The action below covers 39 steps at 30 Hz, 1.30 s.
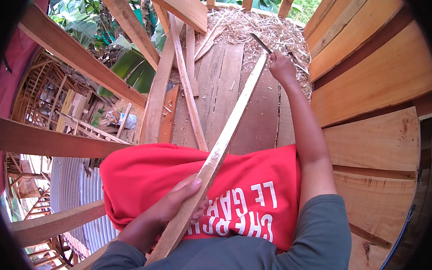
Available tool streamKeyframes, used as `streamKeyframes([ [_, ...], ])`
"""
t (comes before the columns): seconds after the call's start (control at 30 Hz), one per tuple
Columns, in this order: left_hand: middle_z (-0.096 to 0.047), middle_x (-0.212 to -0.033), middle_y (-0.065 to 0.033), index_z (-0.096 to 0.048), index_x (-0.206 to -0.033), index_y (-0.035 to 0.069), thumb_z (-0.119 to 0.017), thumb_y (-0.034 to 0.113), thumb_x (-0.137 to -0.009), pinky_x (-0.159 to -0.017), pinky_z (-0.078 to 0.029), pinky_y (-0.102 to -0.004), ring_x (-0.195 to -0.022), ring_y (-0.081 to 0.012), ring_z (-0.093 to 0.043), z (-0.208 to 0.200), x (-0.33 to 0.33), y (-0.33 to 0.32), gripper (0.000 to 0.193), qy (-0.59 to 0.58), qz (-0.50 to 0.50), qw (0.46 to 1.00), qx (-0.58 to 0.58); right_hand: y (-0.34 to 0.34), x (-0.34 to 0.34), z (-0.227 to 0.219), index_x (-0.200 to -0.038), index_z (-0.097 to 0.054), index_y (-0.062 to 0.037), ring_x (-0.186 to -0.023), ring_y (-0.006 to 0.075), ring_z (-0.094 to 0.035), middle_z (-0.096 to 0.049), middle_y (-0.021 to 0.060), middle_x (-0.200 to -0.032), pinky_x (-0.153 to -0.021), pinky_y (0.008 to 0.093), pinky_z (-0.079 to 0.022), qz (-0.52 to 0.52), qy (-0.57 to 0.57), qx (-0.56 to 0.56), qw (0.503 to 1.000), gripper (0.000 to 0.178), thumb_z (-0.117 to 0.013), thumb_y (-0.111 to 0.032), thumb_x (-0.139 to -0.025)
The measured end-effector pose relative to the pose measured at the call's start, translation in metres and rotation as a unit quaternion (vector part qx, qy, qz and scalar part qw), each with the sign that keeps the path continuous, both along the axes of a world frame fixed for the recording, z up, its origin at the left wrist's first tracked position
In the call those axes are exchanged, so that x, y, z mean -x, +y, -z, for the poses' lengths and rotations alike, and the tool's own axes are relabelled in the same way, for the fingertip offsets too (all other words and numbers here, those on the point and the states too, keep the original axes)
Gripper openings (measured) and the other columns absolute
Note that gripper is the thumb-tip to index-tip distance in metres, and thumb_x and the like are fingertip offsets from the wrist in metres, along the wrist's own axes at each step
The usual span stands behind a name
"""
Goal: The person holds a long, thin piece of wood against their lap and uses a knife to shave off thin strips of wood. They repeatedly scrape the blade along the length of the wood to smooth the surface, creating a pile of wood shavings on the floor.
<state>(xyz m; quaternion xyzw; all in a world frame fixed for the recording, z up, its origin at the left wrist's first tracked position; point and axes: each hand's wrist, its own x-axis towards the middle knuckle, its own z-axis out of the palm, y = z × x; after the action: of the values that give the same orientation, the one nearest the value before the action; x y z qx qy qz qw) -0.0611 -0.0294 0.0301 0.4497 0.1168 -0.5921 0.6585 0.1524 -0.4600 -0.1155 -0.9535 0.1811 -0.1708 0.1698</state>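
My left hand point(186, 197) is wrapped round the lower part of a long wooden strip point(231, 121). The strip slants from beside my body across a red cloth point(147, 173) with white lettering on my lap, up to the far right. Its upper stretch is pale and bright, its lower part browner. At the strip's far end, my right hand point(282, 69) is closed on a knife point(261, 43) with a narrow dark blade. The blade points up and left, next to the strip's tip; I cannot tell whether they touch. The knife's handle is mostly hidden by my fingers.
Curled wood shavings point(240, 27) heap at the far end of the plank floor point(213, 86). Another thin strip point(187, 85) lies left of mine. Wooden boards point(373, 69) wall the right side. Open wooden rails point(84, 57) run along the left, with plants and a corrugated sheet point(73, 196) beyond.
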Motion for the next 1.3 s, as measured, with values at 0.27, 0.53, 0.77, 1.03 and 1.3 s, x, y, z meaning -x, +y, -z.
streamKeyframes([
  [0.27, -0.049, -0.080, -0.0042, -0.029, -0.146, 0.008, -0.044, 0.046, -0.102, -0.054, -0.042, -0.0254, -0.060, -0.0108, -0.048, -0.002, 0.000, -0.001, 0.060, -0.005, 0.028, 1.000, -0.004, -0.020, 0.009, -0.003, -0.092, -0.068, -0.0074, -0.081, 0.0428, -0.067, -0.069, 0.0220, -0.082, -0.073, 0.0543, -0.051, -0.044, 0.017, 0.078, 0.996, 0.055, -0.043, -0.056, -0.100],
  [0.53, -0.048, -0.080, -0.0039, -0.027, -0.148, 0.008, -0.044, 0.046, -0.102, -0.054, -0.043, -0.0254, -0.061, -0.0106, -0.048, -0.003, 0.001, -0.003, 0.062, -0.008, 0.034, 0.999, -0.003, -0.046, -0.006, 0.027, -0.094, -0.071, 0.0024, -0.100, 0.0466, -0.064, -0.068, 0.0311, -0.101, -0.092, 0.0518, -0.047, 0.059, 0.042, -0.152, 0.986, 0.062, -0.038, -0.050, -0.100],
  [0.77, -0.049, -0.083, -0.0073, -0.035, -0.141, 0.011, -0.048, 0.049, -0.100, -0.055, -0.042, -0.0250, -0.061, -0.0131, -0.049, -0.003, -0.002, 0.000, 0.058, -0.026, 0.010, 1.000, -0.002, -0.020, -0.002, 0.003, -0.084, -0.072, -0.0001, -0.093, 0.0398, -0.068, -0.070, 0.0251, -0.091, -0.084, 0.0486, -0.049, 0.047, 0.088, -0.171, 0.980, 0.074, -0.039, -0.064, -0.097],
  [1.03, -0.050, -0.082, -0.0075, -0.034, -0.142, 0.011, -0.047, 0.048, -0.101, -0.055, -0.042, -0.0253, -0.061, -0.0133, -0.050, -0.003, -0.001, -0.001, 0.056, -0.022, 0.017, 1.000, -0.003, -0.021, -0.002, 0.010, -0.068, -0.064, -0.0002, -0.068, 0.0315, -0.064, -0.064, 0.0169, -0.068, -0.068, 0.0437, -0.049, 0.034, 0.043, -0.104, 0.993, 0.078, -0.046, -0.072, -0.091],
  [1.3, -0.049, -0.081, -0.0039, -0.029, -0.146, 0.009, -0.046, 0.045, -0.101, -0.055, -0.043, -0.0256, -0.061, -0.0100, -0.048, -0.005, -0.003, -0.003, 0.060, -0.012, 0.017, 1.000, -0.023, -0.017, -0.008, -0.003, -0.065, -0.034, -0.0178, -0.038, 0.0065, -0.016, -0.023, -0.0081, -0.049, -0.036, 0.0270, -0.012, 0.078, 0.211, -0.634, 0.739, 0.056, -0.052, -0.062, -0.095],
])
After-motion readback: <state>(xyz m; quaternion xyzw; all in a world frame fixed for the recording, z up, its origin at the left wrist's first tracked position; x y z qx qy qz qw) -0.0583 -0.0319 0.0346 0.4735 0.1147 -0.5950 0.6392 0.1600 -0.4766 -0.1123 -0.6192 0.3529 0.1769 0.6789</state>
